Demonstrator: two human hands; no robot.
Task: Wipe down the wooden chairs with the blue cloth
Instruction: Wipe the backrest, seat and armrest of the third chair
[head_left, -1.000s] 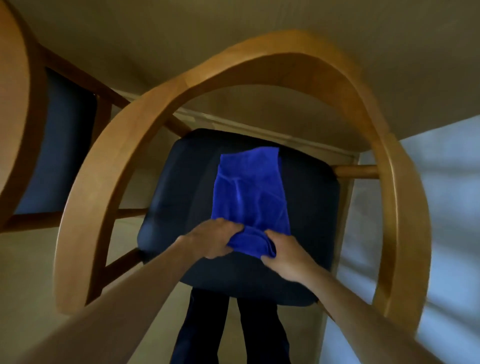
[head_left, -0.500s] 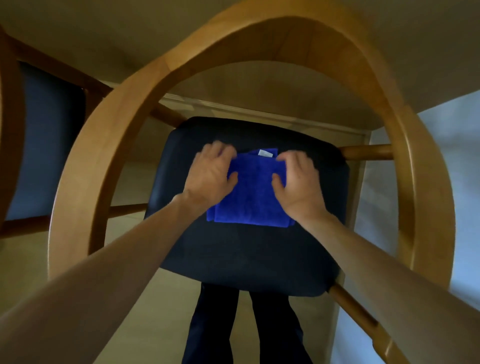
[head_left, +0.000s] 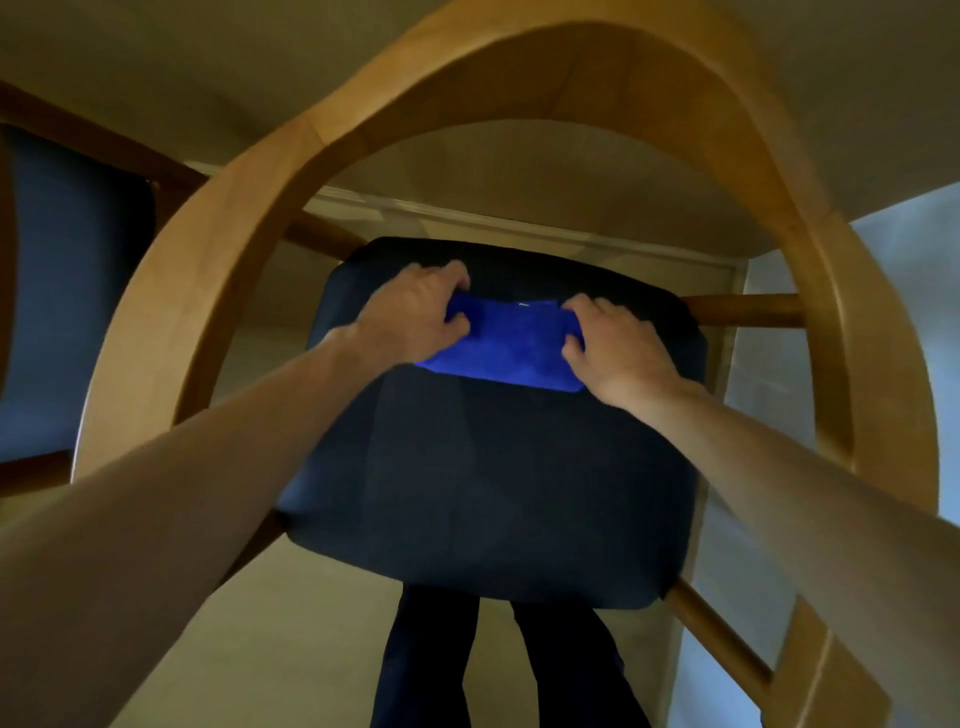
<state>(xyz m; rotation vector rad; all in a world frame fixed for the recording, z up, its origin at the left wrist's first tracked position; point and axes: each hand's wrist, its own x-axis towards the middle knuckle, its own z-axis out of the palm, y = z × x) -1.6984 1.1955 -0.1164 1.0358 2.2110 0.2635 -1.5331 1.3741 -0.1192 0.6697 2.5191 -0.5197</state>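
A folded blue cloth (head_left: 506, 345) lies on the far part of the dark seat cushion (head_left: 493, 488) of a wooden chair, whose curved back rail (head_left: 249, 244) arches over the view. My left hand (head_left: 410, 312) grips the cloth's left end with curled fingers. My right hand (head_left: 613, 345) grips its right end the same way. A small white tag shows at the cloth's far edge. Both forearms reach through the arch of the chair back.
A second wooden chair with a dark blue seat (head_left: 67, 291) stands at the left. A wooden crossbar (head_left: 743, 310) runs at the right of the seat. My dark-trousered legs (head_left: 498, 670) show below the seat, with pale floor around.
The cloth was folded in half toward the far side, then folded narrower. Both hands moved from its near edge to its far ends and now curl round them.
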